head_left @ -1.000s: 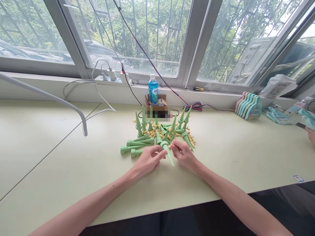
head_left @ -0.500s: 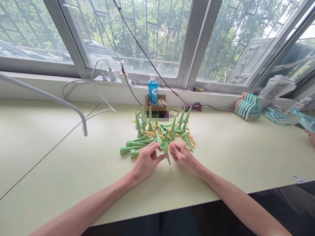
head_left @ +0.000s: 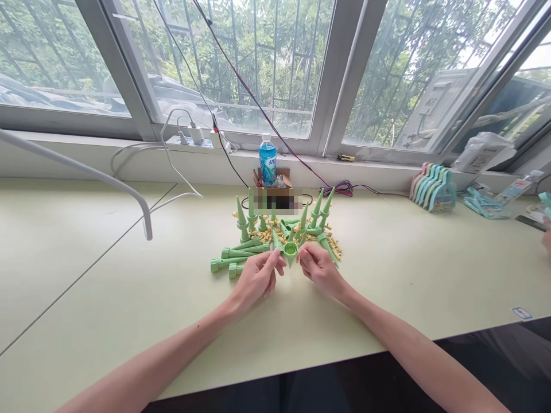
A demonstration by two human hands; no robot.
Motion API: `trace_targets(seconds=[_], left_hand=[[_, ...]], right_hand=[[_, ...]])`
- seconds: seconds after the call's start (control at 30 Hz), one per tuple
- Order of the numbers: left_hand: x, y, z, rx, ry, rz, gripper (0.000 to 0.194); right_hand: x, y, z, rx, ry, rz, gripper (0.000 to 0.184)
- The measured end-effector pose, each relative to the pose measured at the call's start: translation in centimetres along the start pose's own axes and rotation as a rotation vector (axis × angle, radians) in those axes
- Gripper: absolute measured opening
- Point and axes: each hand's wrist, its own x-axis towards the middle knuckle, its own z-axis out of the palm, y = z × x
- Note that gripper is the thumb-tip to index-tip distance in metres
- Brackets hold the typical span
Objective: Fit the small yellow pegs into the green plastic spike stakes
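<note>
Clerk: Item one, the green plastic spike point(head_left: 291, 249)?
Checker: One, hollow; between the two hands, above the pale green table point(head_left: 379, 298). Open collar faces the camera, point downward.

Clerk: Left hand point(head_left: 256, 276)?
Checker: Fingers bent, partly closed, thumb at the spike's left side. Whether it grips or only sits beside the collar: cannot tell.

Clerk: Right hand point(head_left: 321, 269)?
Checker: Closed, fingers curled in, thumb side against or just beside the spike's right. Contents of the pinch: mostly hidden, too small to tell.

Clerk: Surrounding stock?
Checker: Upright green spikes point(head_left: 324, 211), several, behind the hands. Lying green spikes point(head_left: 232, 261), several, ribbed caps, left of the heap. Small yellow fittings point(head_left: 264, 236), loose, many, among the spikes.

Clerk: Rear of table?
Checker: Bottle of blue liquid point(head_left: 267, 163), one, white cap, upright at the cardboard box point(head_left: 283, 179). Red-and-blue wire point(head_left: 344, 187), coiled, right of the box. Pastel plastic pieces point(head_left: 434, 188), pink and teal, in a row, farther right.

Clerk: Sill?
Checker: Power strip point(head_left: 202, 141), one, white plugs fitted. Small yellow-and-black tool point(head_left: 345, 158), one, lying flat.

Clerk: Right edge?
Checker: Another person's hand point(head_left: 546, 238), partly in view, well apart from the spikes.
</note>
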Motion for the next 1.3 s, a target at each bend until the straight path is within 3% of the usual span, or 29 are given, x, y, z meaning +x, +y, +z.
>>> trace_targets(seconds=[0.13, 0.53, 0.8, 1.0, 1.13, 1.3], left_hand=[[0.2, 0.0, -0.2, -0.092, -0.104, -0.098, 0.062], [-0.2, 0.0, -0.5, -0.048, -0.202, -0.093, 0.052], [-0.5, -0.1, -0.5, 0.157, -0.101, 0.062, 0.037], [-0.3, -0.7, -0.4, 0.4, 0.057, 0.382, 0.033], [0.0, -1.5, -0.3, 0.467, 0.098, 0.562, 0.028], [0.0, -1.3, -0.2, 0.491, 0.123, 0.555, 0.022]], right_hand=[[-0.1, 0.0, -0.1, -0.104, -0.065, -0.028, 0.039], [-0.1, -0.2, -0.2, -0.163, -0.077, -0.035, 0.043], [-0.1, -0.2, -0.2, -0.162, -0.063, -0.04, 0.046], [-0.1, -0.6, -0.2, -0.165, -0.068, -0.031, 0.049], [-0.1, -0.8, -0.1, -0.162, -0.076, -0.02, 0.049], [0.0, -0.5, 0.1, -0.156, -0.028, -0.028, 0.048]])
